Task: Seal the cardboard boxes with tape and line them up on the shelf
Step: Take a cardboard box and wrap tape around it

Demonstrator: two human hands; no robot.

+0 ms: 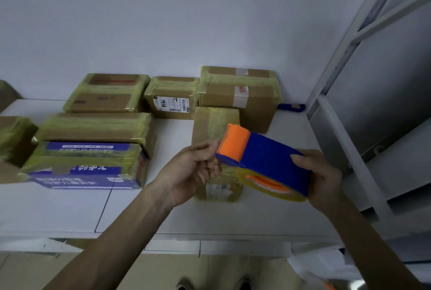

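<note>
Head view, close, looking down onto shelf (210,215).

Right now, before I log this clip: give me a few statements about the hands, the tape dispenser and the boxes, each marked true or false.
1. The right hand grips the blue and orange tape dispenser. True.
2. The left hand rests flat on the blue printed box. False: it is raised at the dispenser's orange end, and that box lies apart to the left. Whether the fingers pinch tape is unclear.
3. The labelled box stands in the back row by the wall. True.
4. The tape dispenser lies on the shelf. False: it is held in the air above it.
</note>
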